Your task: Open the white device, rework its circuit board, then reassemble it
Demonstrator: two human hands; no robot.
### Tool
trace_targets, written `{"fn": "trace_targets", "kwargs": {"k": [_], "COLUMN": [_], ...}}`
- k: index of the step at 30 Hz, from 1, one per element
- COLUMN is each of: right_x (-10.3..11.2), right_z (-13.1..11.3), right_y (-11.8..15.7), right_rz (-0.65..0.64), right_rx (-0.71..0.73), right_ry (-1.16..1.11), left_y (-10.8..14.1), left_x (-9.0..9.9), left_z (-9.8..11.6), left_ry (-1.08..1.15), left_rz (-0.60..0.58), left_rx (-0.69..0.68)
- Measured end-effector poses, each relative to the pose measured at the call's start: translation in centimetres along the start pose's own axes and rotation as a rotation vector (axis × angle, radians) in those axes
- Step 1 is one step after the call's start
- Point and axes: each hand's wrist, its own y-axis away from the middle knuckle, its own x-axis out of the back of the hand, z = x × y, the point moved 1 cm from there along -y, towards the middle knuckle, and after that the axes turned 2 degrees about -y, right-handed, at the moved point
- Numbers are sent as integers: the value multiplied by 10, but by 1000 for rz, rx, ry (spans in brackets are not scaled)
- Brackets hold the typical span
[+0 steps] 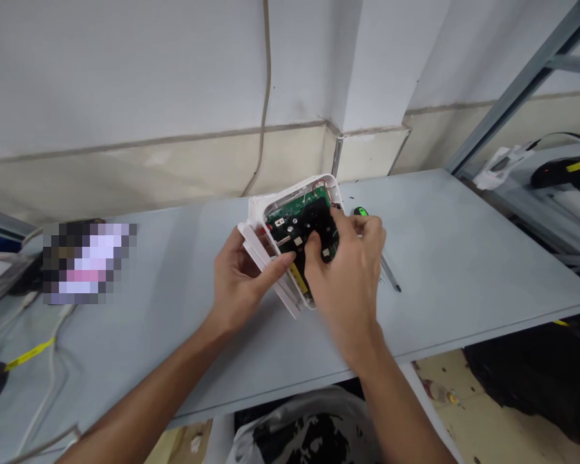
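An open white plastic device [336, 188] is tilted above the grey table, with a green circuit board [297, 205] and a black part [319, 219] inside it. My left hand [244, 274] grips the device's left side, thumb over the edge and fingers behind it. My right hand [348, 264] is closed at the black part, thumb and index finger pressed on it. Thin red wires show at the top of the housing. Just right of my right hand lies a screwdriver [390, 272] with a green and black handle, partly hidden.
Cables [53, 361] and a blurred-out object [89, 263] lie on the table [464, 258] at left. A wall with a hanging cable [267, 77] stands behind. Metal shelving [526, 77] holds a black device at right. Plastic bags [314, 428] sit below the table's front edge.
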Motion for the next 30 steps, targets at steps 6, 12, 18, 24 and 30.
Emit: {"fn": "trace_targets", "kwargs": {"k": [6, 12, 18, 24, 30], "right_x": [-5, -4, -4, -9, -13], "right_z": [-3, -16, -25, -27, -29], "right_y": [-8, -17, -25, -26, -28], "right_rz": [70, -7, -25, 6, 17], "right_rx": [11, 10, 4, 2, -49], "right_ry": [-21, 42, 126, 121, 140], "left_y": [0, 1, 3, 4, 4], "left_x": [-2, -3, -2, 0, 2], "left_z": [0, -2, 0, -1, -3], "left_ry": [20, 15, -8, -19, -11], "left_rz": [0, -2, -11, -7, -7], "left_rx": [27, 43, 22, 20, 17]}}
